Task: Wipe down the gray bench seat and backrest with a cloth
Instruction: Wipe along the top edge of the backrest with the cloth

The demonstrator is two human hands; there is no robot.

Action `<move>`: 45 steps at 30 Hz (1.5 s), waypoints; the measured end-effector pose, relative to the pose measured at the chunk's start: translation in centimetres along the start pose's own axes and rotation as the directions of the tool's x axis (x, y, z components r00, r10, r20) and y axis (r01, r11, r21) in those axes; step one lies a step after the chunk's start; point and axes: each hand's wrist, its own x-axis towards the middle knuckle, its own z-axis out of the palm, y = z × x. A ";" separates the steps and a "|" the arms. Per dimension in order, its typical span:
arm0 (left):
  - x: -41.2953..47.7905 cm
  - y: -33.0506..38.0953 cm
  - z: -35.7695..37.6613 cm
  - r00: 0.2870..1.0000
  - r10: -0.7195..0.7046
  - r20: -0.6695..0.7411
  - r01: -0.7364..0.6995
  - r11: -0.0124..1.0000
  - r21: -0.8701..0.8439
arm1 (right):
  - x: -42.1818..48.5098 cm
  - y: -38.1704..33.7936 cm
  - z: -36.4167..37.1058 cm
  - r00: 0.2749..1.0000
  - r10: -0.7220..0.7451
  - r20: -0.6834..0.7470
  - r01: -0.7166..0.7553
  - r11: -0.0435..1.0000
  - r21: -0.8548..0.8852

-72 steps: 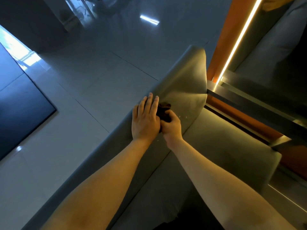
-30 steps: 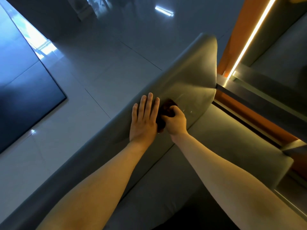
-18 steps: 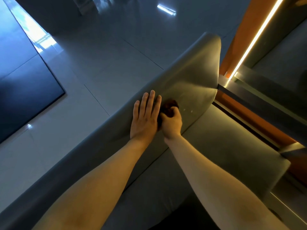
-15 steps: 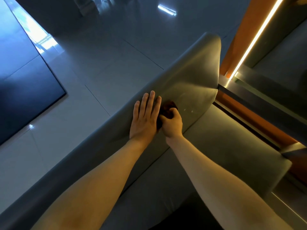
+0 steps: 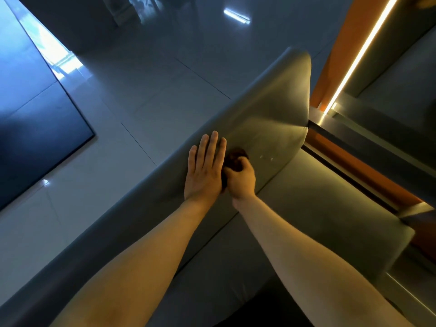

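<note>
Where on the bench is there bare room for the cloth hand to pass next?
Free: the backrest from the cloth out to its rounded end, and the seat right of the right hand. Crowded: the left hand lies flat on the backrest, touching the right hand.

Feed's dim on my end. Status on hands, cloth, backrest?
Left hand flat, open on backrest. Right hand fisted on dark cloth, pressing it to backrest. Nothing in the way.
</note>
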 end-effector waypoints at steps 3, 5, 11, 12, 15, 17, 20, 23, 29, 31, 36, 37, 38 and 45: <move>-0.1 0.0 -0.2 1.000 0.011 0.011 -0.011 1.000 -0.003 | -0.9 1.4 -0.2 0.994 0.028 0.104 -0.014 0.991 -0.132; -0.2 -0.3 -0.3 0.999 0.028 0.021 -0.028 0.999 -0.016 | -0.6 1.2 -0.7 0.995 -0.005 0.096 0.020 0.987 -0.162; -0.7 -0.7 -0.3 0.999 0.053 0.002 -0.053 0.998 -0.025 | 4.6 -3.8 -2.7 0.977 -0.120 -0.176 0.118 0.993 -0.018; -0.7 -0.6 -0.3 0.999 0.049 -0.004 -0.049 0.999 -0.025 | 5.1 -4.4 -2.7 0.972 -0.118 -0.205 0.118 0.993 -0.008; -0.6 -0.3 0.0 1.000 0.027 -0.008 -0.027 1.000 -0.007 | 4.6 -4.0 -1.7 0.967 -0.126 -0.221 0.131 0.991 0.010; -0.5 0.1 0.3 1.000 -0.003 0.002 0.003 1.000 0.002 | 3.0 -2.1 -1.0 0.981 -0.121 -0.150 0.126 0.992 0.021; -0.2 0.9 0.4 0.998 -0.046 0.035 0.046 0.999 0.006 | 1.3 0.6 -1.0 0.996 -0.085 -0.024 0.085 0.996 -0.012; -0.1 1.3 0.3 0.995 -0.061 0.084 0.060 0.998 0.014 | 1.5 0.5 -1.8 0.997 -0.072 0.041 0.074 0.996 -0.053; -1.1 3.5 2.1 0.991 0.125 0.046 -0.120 0.987 -0.104 | 5.6 -2.8 -4.1 0.968 -0.229 -0.104 0.240 0.964 0.111; -1.1 4.9 3.1 0.995 0.054 0.079 -0.034 0.971 -0.239 | 6.5 -2.8 -4.4 0.955 -0.289 -0.072 0.291 0.956 0.020; 0.3 7.3 7.2 0.997 -0.021 0.072 0.041 0.955 -0.294 | 8.8 0.9 -5.8 0.864 -0.504 0.002 0.488 0.835 -0.255; 0.4 7.8 8.2 0.997 -0.021 0.079 0.041 0.965 -0.259 | 9.3 1.6 -6.0 0.849 -0.528 0.001 0.510 0.820 -0.260; 0.4 8.3 9.1 0.996 -0.028 0.088 0.047 0.974 -0.222 | 9.8 2.1 -6.2 0.837 -0.547 -0.002 0.529 0.810 -0.253; -1.3 10.9 14.1 0.997 -0.041 0.071 0.041 0.999 0.000 | 14.0 7.6 -9.4 0.940 -0.314 -0.136 0.297 0.946 -0.132</move>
